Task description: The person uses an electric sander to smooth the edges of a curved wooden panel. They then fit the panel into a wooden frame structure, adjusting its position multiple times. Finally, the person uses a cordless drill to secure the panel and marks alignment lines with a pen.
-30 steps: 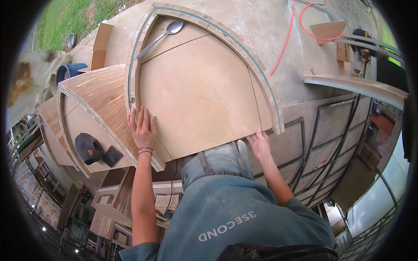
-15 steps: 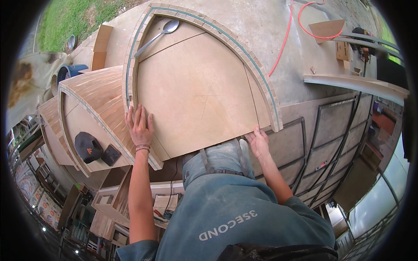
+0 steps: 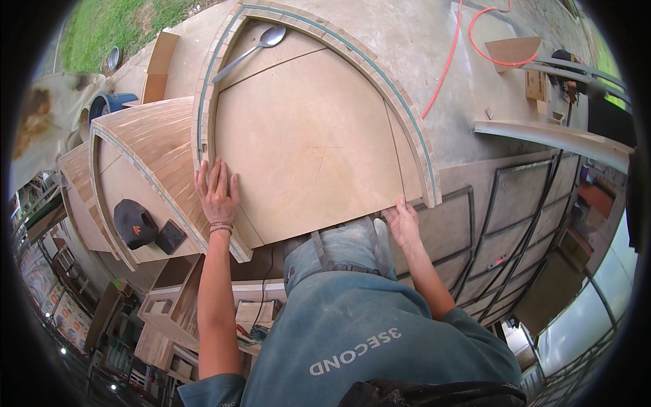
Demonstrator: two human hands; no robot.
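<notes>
In front of me is a large arched wooden panel [image 3: 305,136], pointed at its far end, with a raised block rim that carries a blue-green line. My left hand [image 3: 218,193] lies on the left part of that rim, fingers stretched forward and thumb apart on the inner side. At the panel's near right corner, my right hand [image 3: 403,222] touches the straight near edge with its fingertips; the fingers look extended, though partly hidden. A metal spoon [image 3: 272,36] rests inside the rim near the pointed end.
Another arched piece [image 3: 156,132] stands at the left, bearing a dark cap [image 3: 134,224] and a dark flat object [image 3: 170,237]. An orange hose [image 3: 444,68] lies on the concrete at the far right. Dark metal frames [image 3: 515,217] lean at the right. Below left are wooden boxes [image 3: 180,292].
The view has shifted slightly, so the surroundings sit a little differently. Both hands keep their places on the panel, and the spoon stays put on it.
</notes>
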